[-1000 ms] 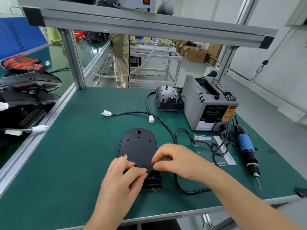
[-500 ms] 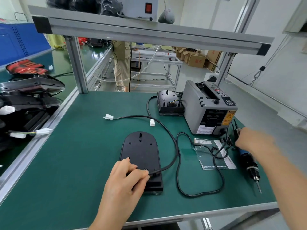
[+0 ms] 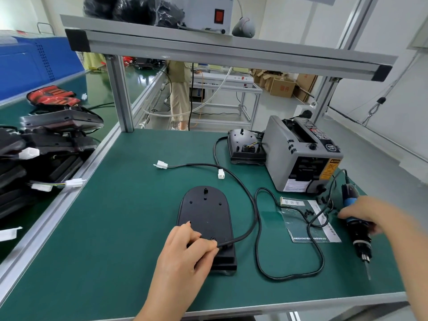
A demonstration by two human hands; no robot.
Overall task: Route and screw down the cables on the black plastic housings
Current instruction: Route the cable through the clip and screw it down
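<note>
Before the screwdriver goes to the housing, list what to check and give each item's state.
1. Left hand holds the cable on the black housing: ok.
2. Housing lies flat on the mat: ok.
3. Right hand grips the electric screwdriver: cannot tell, blurred.
4. Screw seated at the cable end: cannot tell, fingers cover it.
5. Screwdriver cord clear of the loose screws: not ok, lies among them.

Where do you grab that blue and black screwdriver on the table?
Around the thick round barrel of the blue and black electric screwdriver, coming down from above. It lies flat on the green table mat, its thin bit toward the near edge and its cord at the far end.
</note>
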